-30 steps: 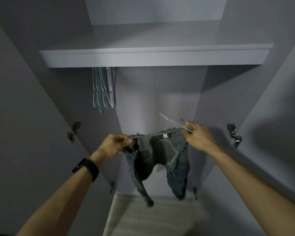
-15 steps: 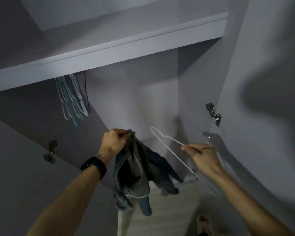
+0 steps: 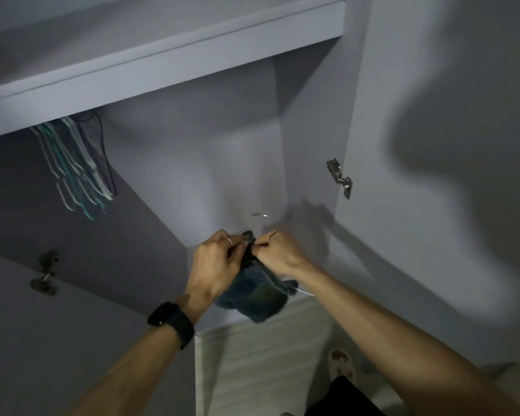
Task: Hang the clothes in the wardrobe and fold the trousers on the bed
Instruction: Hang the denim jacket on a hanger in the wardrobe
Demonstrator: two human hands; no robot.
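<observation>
Seen from the head camera, both hands are up in front of the open wardrobe (image 3: 192, 55). The left hand (image 3: 219, 262) grips the bunched top edge of the jean shorts (image 3: 252, 298). The right hand (image 3: 278, 253) pinches that same edge right beside it. The shorts hang in the air between the wrists, not yet hung up. A thin wire hanger (image 3: 260, 215) pokes out near the right hand. The cloth looks soft, floppy and thick, so I think the strong waist band is the best place to hold
</observation>
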